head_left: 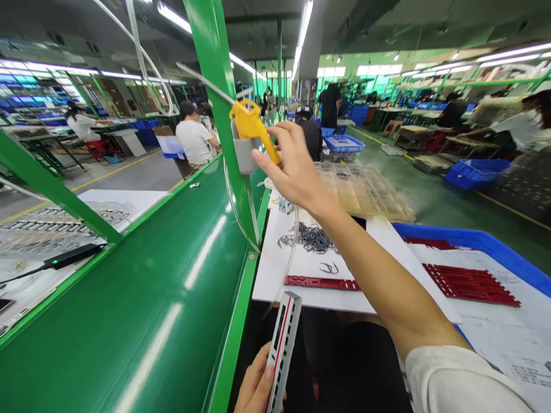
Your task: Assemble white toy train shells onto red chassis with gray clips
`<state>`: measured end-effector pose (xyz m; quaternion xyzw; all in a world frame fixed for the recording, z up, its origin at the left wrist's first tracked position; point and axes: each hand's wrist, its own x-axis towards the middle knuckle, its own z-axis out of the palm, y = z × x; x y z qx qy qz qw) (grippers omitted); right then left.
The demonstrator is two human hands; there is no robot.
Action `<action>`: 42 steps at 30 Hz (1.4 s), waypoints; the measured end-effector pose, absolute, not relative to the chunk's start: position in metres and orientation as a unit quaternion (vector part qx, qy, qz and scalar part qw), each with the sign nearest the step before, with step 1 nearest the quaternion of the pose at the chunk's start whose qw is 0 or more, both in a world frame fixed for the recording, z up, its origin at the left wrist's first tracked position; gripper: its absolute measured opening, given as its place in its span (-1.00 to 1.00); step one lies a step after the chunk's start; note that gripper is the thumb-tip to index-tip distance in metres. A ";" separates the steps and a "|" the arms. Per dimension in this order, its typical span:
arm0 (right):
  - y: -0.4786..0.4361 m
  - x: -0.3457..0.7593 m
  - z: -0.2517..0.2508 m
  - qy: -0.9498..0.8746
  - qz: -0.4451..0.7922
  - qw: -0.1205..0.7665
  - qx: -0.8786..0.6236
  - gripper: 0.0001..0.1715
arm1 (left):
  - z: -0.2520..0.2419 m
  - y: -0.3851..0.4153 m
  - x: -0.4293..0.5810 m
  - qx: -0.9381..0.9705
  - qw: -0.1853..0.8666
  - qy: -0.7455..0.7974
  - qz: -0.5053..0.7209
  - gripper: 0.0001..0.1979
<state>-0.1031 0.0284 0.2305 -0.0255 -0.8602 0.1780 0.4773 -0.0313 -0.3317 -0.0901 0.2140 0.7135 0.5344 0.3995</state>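
In the head view, my left hand (257, 381) is closed around the lower part of a long grey slotted strip (286, 338) with a red stripe and dark openings along it, held tilted in front of the work table. My right hand (293, 166) reaches up to a yellow air blow gun (249, 121), which sits in a grey holder (246, 156) on a green post. Thumb and fingers are apart on either side of the gun's handle. Whether they touch it I cannot tell.
A green conveyor belt (172, 287) runs along the left. On the white table (269, 269) lie a pile of dark hooked pieces (313, 237) and a red strip (321, 283). A blue crate (477, 238) at right holds red strips. A clear hose (293, 252) hangs down. Several people sit beyond.
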 end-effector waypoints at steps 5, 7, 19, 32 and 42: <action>-0.027 0.062 0.108 -0.928 0.336 0.160 -0.029 -0.34 | -0.076 -0.331 -0.036 0.370 0.423 0.696 0.447 -0.24; -0.049 0.123 0.066 -0.906 0.404 0.022 -0.125 -0.41 | -0.073 -0.325 -0.036 0.429 0.420 0.696 0.394 -0.32; -0.010 0.320 -0.031 -0.757 0.446 0.261 -0.400 -0.47 | -0.020 -0.219 -0.052 0.707 0.234 0.610 0.271 -0.62; 0.115 0.230 -0.044 -0.798 0.408 0.354 -0.265 -0.27 | -0.010 -0.122 -0.103 0.728 -0.034 0.670 0.139 -0.54; 0.122 0.231 -0.054 -0.802 0.427 0.325 -0.262 -0.34 | -0.020 -0.127 -0.113 0.726 -0.089 0.667 0.144 -0.61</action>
